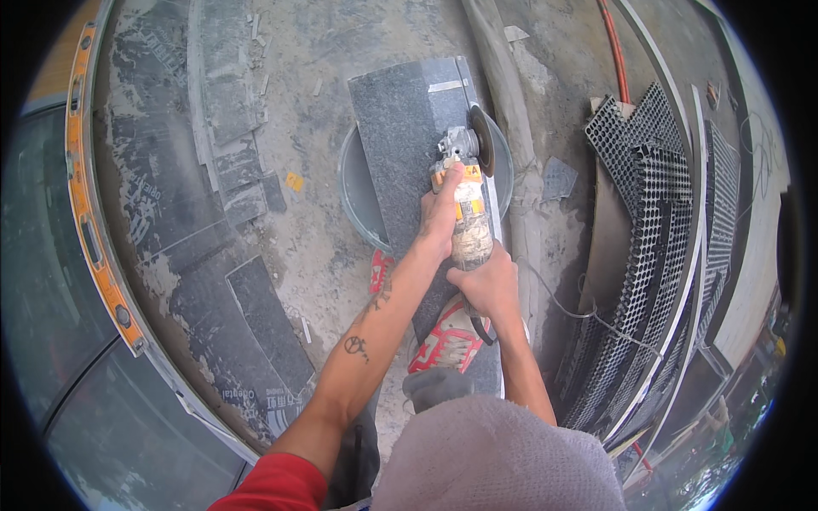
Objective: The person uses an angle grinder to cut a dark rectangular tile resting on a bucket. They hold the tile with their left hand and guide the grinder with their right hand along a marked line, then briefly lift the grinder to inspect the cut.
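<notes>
My left hand (438, 220) is closed round the front of a dusty angle grinder (471, 228), just behind its metal head. My right hand (492, 283) grips the rear of the grinder body. The grinder's disc (483, 141) stands on edge along the right long side of a dark grey stone slab (394, 140); whether it touches the stone I cannot tell. Under the slab is a round grey tub (354, 204). A red and white shoe (445, 342) of mine rests on the near part of the slab. A pale strip (445, 86) lies across its far end.
Dark stone slabs (183, 247) lie on the dusty floor at left, beside an orange spirit level (94, 238). Black perforated plastic panels (652, 221) are stacked at right. A cable (558, 298) runs from near my right hand towards them. A grey roll (503, 77) lies beyond the tub.
</notes>
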A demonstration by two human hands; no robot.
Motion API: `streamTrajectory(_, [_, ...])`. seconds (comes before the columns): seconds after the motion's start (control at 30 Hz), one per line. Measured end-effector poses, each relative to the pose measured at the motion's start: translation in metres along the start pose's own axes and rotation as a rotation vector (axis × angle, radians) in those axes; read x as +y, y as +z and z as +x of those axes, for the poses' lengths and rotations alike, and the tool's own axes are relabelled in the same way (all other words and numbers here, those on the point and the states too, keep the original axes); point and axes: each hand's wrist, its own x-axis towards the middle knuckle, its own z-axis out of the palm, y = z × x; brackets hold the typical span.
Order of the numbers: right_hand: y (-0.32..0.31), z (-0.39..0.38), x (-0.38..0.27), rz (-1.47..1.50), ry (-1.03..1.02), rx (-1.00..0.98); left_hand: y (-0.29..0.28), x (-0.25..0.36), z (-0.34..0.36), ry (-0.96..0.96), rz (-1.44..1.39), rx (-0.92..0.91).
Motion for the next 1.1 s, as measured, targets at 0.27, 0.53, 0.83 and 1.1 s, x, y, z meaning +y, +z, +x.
streamTrajectory(0.27, [0.004,-0.009,0.01,-0.016,0.021,0.021,-0.007,-0.013,-0.011,0.004,-0.062,-0.042])
streamTrajectory(0.53, [0.005,-0.01,0.017,-0.036,0.022,0.032,-0.009,-0.016,-0.014,0.022,-0.035,-0.066])
streamTrajectory(0.83, [0.006,-0.012,0.023,-0.048,0.01,0.031,-0.007,-0.022,-0.017,0.063,0.031,-0.036])
streamTrajectory(1.1, [0.006,-0.01,0.02,-0.057,0.013,0.034,-0.01,-0.019,-0.017,0.032,-0.039,-0.052])
